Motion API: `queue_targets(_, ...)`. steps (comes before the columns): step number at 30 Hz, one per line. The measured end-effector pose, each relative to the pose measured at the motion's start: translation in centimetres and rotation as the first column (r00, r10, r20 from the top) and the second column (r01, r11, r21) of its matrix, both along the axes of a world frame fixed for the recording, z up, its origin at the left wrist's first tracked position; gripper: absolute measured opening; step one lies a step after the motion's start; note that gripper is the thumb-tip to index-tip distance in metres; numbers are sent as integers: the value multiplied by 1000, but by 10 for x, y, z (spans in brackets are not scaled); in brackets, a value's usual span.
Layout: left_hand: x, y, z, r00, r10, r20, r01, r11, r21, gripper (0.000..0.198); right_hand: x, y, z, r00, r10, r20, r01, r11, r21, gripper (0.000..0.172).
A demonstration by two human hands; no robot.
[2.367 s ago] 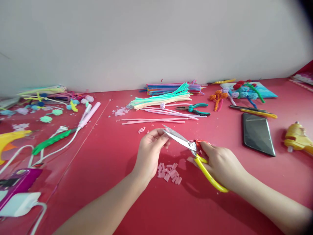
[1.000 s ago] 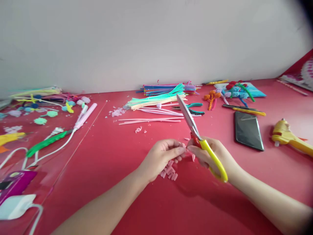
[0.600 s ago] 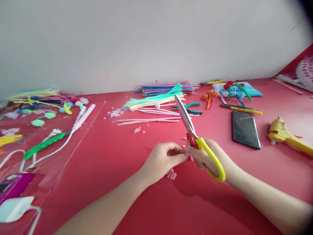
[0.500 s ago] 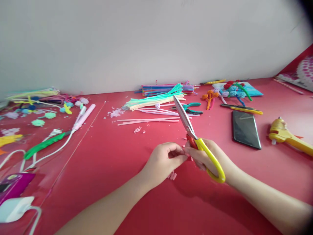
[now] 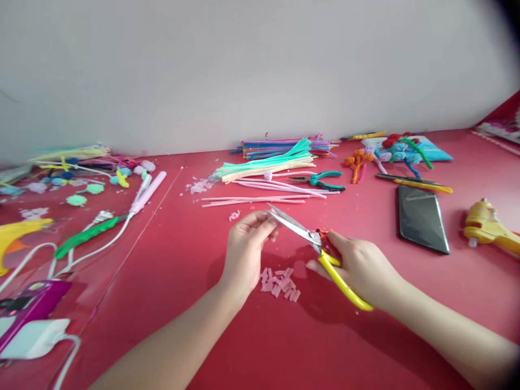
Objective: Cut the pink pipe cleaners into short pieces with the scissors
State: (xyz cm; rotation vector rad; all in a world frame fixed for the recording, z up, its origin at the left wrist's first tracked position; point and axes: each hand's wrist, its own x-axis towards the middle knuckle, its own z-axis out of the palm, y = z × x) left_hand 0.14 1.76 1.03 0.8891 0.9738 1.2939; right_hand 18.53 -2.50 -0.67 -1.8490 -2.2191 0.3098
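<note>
My right hand (image 5: 363,265) grips yellow-handled scissors (image 5: 294,226), with fingers through the handles. The blades point left and are slightly parted. Close to their tips is my left hand (image 5: 244,246), its thumb and fingers pinched together. Whatever sits in that pinch is too small and covered to make out. Below and between both hands lies a loose pile of short pink cut pieces (image 5: 279,283) on the red table (image 5: 260,346).
Pink pipe cleaners (image 5: 254,200), teal-handled pliers (image 5: 320,180) and pipe cleaner bundles (image 5: 268,168) lie behind my hands. To the right are a black phone (image 5: 422,219) and a yellow glue gun (image 5: 489,225). Cords and a green-handled tool (image 5: 87,236) occupy the left.
My hands have moved apart. The left went left and up, uncovering the pile of pink pieces. The scissors swung from pointing upward to pointing left, towards the left fingers.
</note>
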Motion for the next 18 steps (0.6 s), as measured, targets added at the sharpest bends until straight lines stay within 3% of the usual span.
queue_targets(18, 1, -1, 0, 1000, -13, 13, 13, 1000, -23, 6, 5, 1, -9, 992, 34, 125, -42, 998, 57, 29)
